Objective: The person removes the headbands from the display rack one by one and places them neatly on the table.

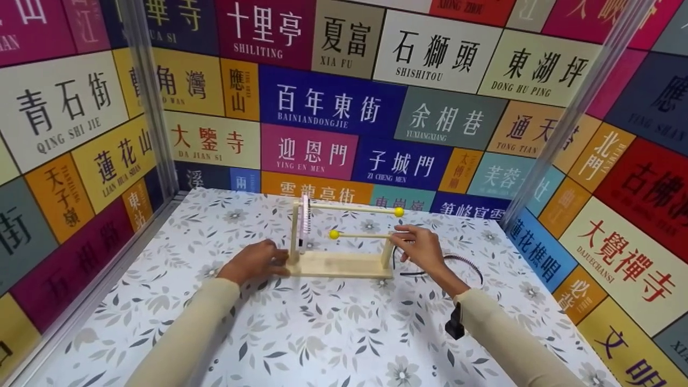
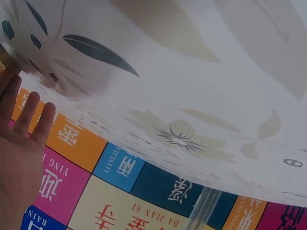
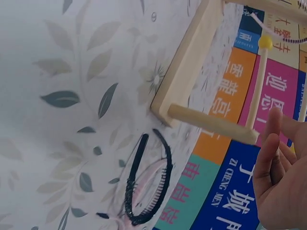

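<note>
A light wooden stand [image 1: 344,264] has a post at each end, each bearing a thin rod with a yellow ball at its tip. My left hand [image 1: 258,262] grips the left end of its base, the thumb in front. In the left wrist view, the fingers [image 2: 31,112] reach towards the left edge, where only a sliver of wood shows. My right hand [image 1: 422,247] is at the top of the right post [image 3: 211,123], its fingertips right by the rod's end. On the upper rod, close to the left post, hangs a pale toothed headband [image 1: 305,220].
To the right of the stand, a black headband [image 3: 165,184] and a pink headband [image 3: 144,184] lie on the floral tabletop [image 1: 333,328]. Behind it rises a wall of coloured sign panels [image 1: 333,107], with metal posts [image 1: 580,97] at the corners.
</note>
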`<state>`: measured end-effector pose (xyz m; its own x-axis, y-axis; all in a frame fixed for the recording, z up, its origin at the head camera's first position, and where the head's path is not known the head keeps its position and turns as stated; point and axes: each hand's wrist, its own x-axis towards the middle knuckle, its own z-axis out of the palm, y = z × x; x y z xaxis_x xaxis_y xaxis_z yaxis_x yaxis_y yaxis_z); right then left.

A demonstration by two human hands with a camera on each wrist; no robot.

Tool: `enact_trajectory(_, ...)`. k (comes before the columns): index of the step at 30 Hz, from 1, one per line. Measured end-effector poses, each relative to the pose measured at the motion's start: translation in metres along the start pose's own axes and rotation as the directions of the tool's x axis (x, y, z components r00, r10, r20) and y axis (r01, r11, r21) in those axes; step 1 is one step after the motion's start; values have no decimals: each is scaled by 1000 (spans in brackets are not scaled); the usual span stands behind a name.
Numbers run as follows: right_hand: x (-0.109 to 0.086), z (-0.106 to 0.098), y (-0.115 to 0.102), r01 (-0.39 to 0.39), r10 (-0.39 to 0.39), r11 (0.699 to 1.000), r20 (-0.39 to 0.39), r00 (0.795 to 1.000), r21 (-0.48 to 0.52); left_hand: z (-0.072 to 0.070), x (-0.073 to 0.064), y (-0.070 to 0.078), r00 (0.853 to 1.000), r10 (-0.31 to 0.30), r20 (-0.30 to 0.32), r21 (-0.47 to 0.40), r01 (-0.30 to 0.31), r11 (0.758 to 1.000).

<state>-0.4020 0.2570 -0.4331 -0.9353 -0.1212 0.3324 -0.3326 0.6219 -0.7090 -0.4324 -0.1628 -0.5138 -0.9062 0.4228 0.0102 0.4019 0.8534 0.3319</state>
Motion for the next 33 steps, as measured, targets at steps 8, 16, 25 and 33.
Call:
enact_trajectory(8, 2, 17, -15, 60, -62, 998, 44, 997, 30, -1, -1, 3, 1000, -23, 9, 7, 23, 1000)
enact_trajectory(16, 0, 38, -29, 73, -77, 996, 84, 993, 52, 1, 2, 0, 999, -33, 10, 35, 32, 999)
enact_trajectory(25, 3, 55, -43, 89, -94, 995, 108, 990, 53, 2, 2, 0, 997, -66, 28, -17, 67, 998)
enact_trajectory(33, 7, 73, -57, 132, -133, 991, 136, 982, 15, 2, 2, 0, 997, -75, 32, -13, 76, 997)
